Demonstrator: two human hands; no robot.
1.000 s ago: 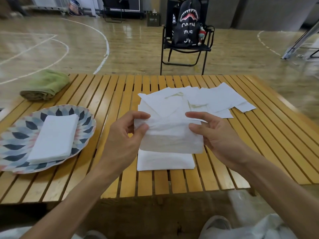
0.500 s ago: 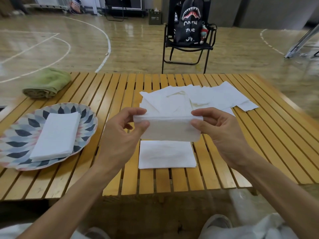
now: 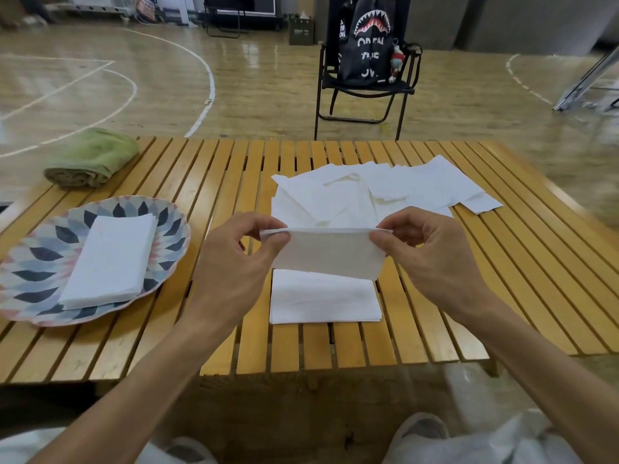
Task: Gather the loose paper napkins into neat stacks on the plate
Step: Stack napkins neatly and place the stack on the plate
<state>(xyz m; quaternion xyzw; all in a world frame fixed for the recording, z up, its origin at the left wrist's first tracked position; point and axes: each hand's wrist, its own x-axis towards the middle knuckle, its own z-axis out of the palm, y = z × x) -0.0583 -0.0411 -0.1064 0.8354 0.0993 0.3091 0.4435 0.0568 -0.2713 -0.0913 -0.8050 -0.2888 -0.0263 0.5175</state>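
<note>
A folded white napkin (image 3: 330, 254) hangs above the table, pinched at its top corners between my left hand (image 3: 236, 262) and my right hand (image 3: 427, 256). Right below it a small neat stack of napkins (image 3: 323, 301) lies on the slats. Behind my hands, several loose napkins (image 3: 395, 192) are spread in an overlapping heap. At the left stands the patterned plate (image 3: 40, 259), which bears one neat napkin stack (image 3: 110, 259).
A rolled green towel (image 3: 92, 159) lies at the far left of the slatted wooden table (image 3: 201, 182). Beyond the table a black folding chair (image 3: 365, 85) holds a backpack. The table's near edge runs just below the small stack.
The napkin in my hands has been folded in half and now hangs shorter, held by its top fold. Both hands rose slightly; the stack beneath shows fully.
</note>
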